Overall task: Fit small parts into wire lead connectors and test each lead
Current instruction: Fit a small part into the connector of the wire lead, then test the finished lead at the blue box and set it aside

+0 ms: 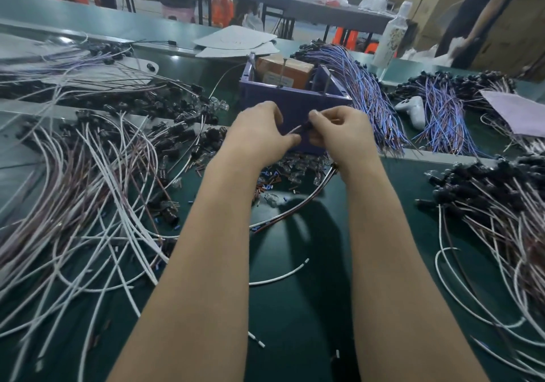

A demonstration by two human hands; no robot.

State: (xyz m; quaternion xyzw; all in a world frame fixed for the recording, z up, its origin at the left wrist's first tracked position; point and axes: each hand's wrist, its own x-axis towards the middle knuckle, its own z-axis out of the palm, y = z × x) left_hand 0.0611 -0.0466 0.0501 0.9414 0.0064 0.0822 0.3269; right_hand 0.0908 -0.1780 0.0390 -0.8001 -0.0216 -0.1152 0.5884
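Your left hand [259,134] and right hand [339,134] meet above the counter [295,308] before a purple box [295,100], both pinching one black connector [306,126], apparently holding it steady between them for fitting.

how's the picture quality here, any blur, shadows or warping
Head view: wide-angle warp slants the table edges at the sides; the wire leads at far left smear into blur; the forearms throw a soft shadow on the green mat; the centre is sharpest, where left hand and right hand pinch a black connector, its detail too small to read.
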